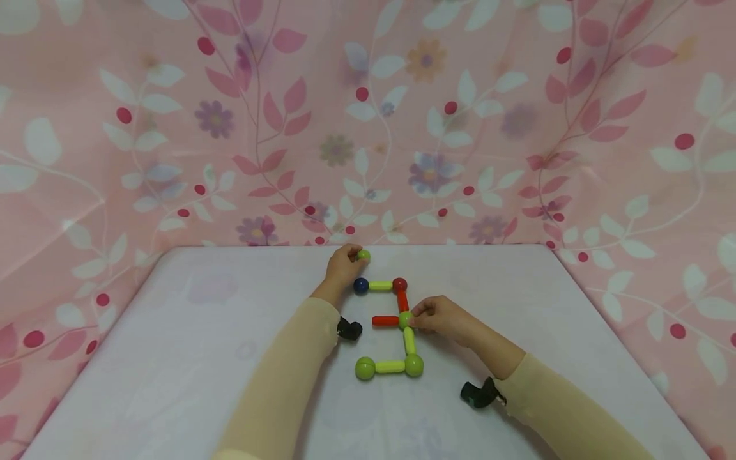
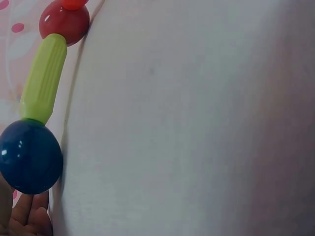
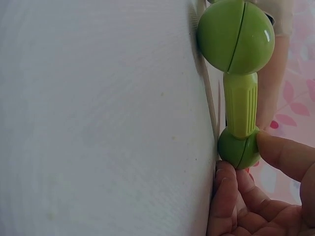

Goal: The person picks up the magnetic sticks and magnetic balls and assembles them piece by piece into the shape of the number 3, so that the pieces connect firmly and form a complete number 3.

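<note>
Near the table's far edge, my left hand (image 1: 343, 263) holds a loose green ball (image 1: 364, 255) at its fingertips. In the left wrist view that ball is hidden behind a blue ball (image 2: 31, 157). My right hand (image 1: 445, 319) pinches the middle green ball (image 1: 406, 320) of a flat figure of balls and rods; its thumb and fingers show around this ball in the right wrist view. From it, a red rod (image 1: 385, 321) sticks out left, another red rod (image 1: 402, 301) leads to a red ball (image 1: 399, 285), and a yellow-green rod (image 1: 409, 341) leads to a near green ball (image 1: 414, 365).
A yellow-green rod (image 1: 381, 285) joins the red and blue balls. At the near end, another such rod (image 1: 390, 367) reaches a green ball (image 1: 365, 368) on the left. The white table (image 1: 190, 358) meets a pink floral curtain (image 1: 368, 128) at the back. Black wrist cameras (image 1: 480, 392) hang by both sleeves.
</note>
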`<action>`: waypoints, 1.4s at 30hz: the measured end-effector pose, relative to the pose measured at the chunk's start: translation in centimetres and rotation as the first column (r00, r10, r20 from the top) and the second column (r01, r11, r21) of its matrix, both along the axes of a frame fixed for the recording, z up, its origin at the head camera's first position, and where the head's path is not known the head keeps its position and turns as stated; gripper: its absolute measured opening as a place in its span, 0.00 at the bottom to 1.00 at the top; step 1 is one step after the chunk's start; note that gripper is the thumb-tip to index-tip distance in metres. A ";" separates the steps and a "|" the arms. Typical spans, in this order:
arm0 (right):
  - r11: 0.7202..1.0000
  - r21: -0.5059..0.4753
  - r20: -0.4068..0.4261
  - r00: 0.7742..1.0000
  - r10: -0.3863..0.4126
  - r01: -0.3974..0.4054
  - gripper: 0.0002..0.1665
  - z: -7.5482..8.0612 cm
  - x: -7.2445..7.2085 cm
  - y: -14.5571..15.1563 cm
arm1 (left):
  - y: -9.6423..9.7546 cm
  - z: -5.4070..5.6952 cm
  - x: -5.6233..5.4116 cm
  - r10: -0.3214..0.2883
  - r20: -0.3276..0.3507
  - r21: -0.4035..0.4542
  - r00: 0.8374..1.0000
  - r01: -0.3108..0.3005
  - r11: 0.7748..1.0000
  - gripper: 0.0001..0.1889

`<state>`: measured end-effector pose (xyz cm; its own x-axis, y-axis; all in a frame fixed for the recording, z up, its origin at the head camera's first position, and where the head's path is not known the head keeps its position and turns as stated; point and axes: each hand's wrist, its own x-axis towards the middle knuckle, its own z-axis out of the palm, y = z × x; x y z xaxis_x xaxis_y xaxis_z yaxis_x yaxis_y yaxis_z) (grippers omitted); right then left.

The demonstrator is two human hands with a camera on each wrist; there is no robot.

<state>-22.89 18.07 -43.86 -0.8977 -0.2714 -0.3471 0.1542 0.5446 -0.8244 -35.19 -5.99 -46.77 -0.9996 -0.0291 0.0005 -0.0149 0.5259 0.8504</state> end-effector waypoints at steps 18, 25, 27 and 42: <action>1.000 -0.004 -0.001 1.000 -0.004 0.004 0.13 0.0 0.1 -0.1 | -1.8 0.4 1.2 -0.055 0.022 0.058 0.998 0.054 0.997 0.18; 1.000 -0.011 -0.006 1.000 -0.001 0.001 0.13 -0.1 0.1 0.0 | -2.9 0.8 2.4 -0.083 0.030 0.022 0.996 0.082 0.996 0.17; 1.000 -0.012 -0.007 1.000 0.000 0.000 0.12 -0.1 0.0 0.0 | -3.0 1.1 2.8 -0.098 0.031 0.007 0.995 0.097 0.995 0.18; 1.000 0.016 -0.004 1.000 -0.009 0.009 0.14 -0.1 0.0 -0.2 | -4.8 3.2 6.3 -0.189 0.025 -0.037 0.982 0.190 0.981 0.17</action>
<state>-22.89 17.92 -43.94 -0.9015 -0.2575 -0.3479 0.1562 0.5561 -0.8163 -28.87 -10.77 -43.58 -0.9868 0.1601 -0.0236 0.0700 0.5538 0.8297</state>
